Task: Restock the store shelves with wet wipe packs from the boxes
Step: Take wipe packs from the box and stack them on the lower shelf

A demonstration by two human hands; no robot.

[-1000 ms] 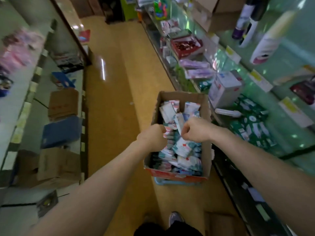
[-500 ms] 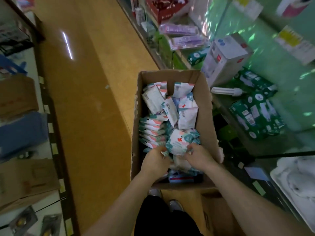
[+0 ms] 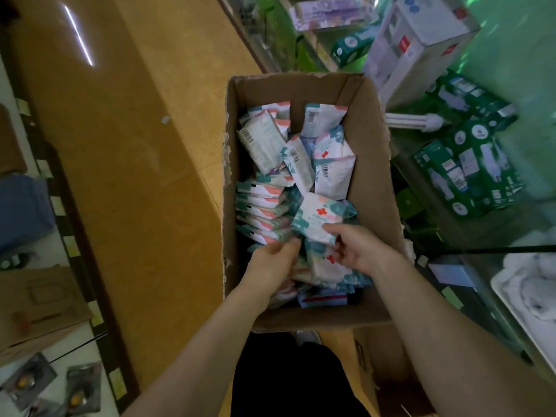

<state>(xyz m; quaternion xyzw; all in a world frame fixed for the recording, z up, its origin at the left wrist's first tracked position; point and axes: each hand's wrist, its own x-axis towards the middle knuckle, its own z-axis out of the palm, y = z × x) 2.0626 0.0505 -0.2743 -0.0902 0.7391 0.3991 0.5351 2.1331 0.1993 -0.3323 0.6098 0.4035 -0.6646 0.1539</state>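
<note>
Head view: a second ago both hands were fists above the middle of the box; they have since dropped to its near end, and the camera now looks more steeply down.

The right hand [image 3: 361, 251] pinches the near edge of a red-cross pack [image 3: 320, 216], thumb on top and fingers curled beneath, so this white and teal pack tilts up above the pile. The left hand [image 3: 270, 263] reaches in beside it, its fingertips [image 3: 290, 242] touching the pile just left of that pack; whether it grips anything I cannot tell, since the fingers are curled out of sight.

The cardboard box [image 3: 376, 152] stands open on the tan floor [image 3: 135, 145], close against the right shelf [image 3: 526, 70]. It is nearly full of wet wipe packs [image 3: 264, 142]: loose ones lie jumbled at the far end, and a row [image 3: 261, 212] stands on edge along the left wall.

On the right shelf, just beside the box, are green cartons [image 3: 469, 173], a white lamp bulb [image 3: 415, 121] lying on its side, and a tall white carton [image 3: 421, 40]. On the left shelf sit a brown carton [image 3: 39, 305] and a blue bundle [image 3: 21, 206]. A second cardboard box [image 3: 376, 371] shows under the right forearm.
</note>
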